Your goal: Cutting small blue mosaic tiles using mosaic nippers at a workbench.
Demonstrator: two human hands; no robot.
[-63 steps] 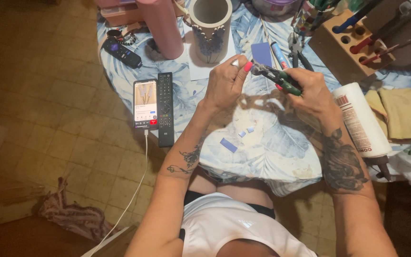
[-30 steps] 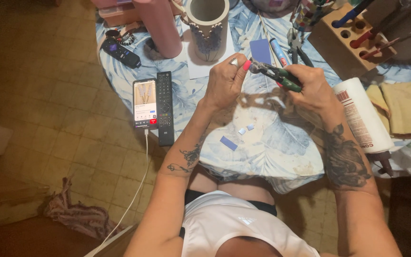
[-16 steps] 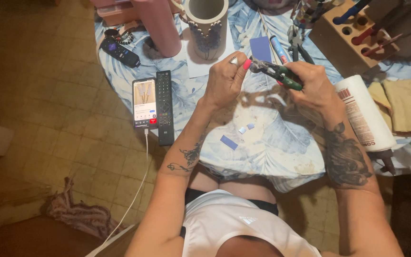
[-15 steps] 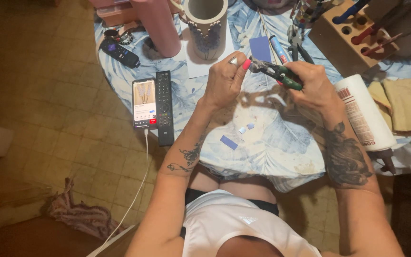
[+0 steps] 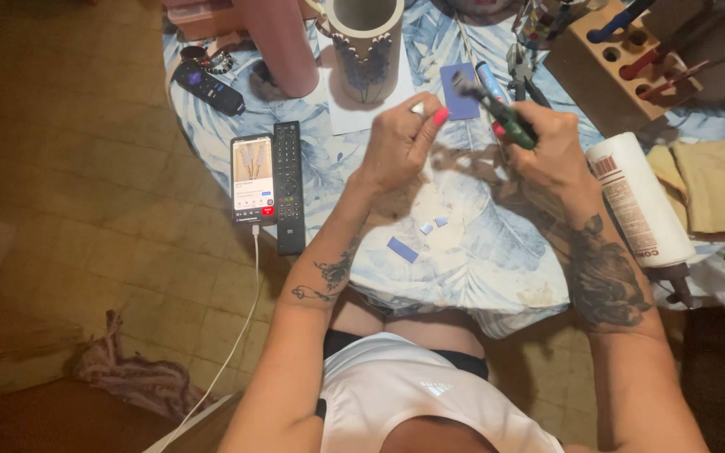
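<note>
The green-handled pliers (image 5: pixel 503 113) sat in the right hand (image 5: pixel 547 147), whose fingers were curled tight round the handles, the dark nose pointing toward ten o'clock above the leaf-printed cloth (image 5: pixel 480 252). Just to the nine o'clock side, the left hand (image 5: pixel 400 138) was pinched shut, thumb and fingers pressed together on something too small to make out. Beyond the pliers' tip, at twelve o'clock, a blue square of sheet (image 5: pixel 460 92) lay on the cloth. Small blue offcuts (image 5: pixel 402 249) lay at six o'clock from the left hand. A decorated grey mug (image 5: pixel 365 38) stood at eleven o'clock on white paper, with a pink tumbler (image 5: pixel 279 42) beside it. A phone (image 5: pixel 252 179) and a black remote (image 5: pixel 288 184) lay side by side at nine o'clock. A white tube (image 5: pixel 638 201) lay at three o'clock, and a wooden tool block (image 5: pixel 618 63) stood at one o'clock.
</note>
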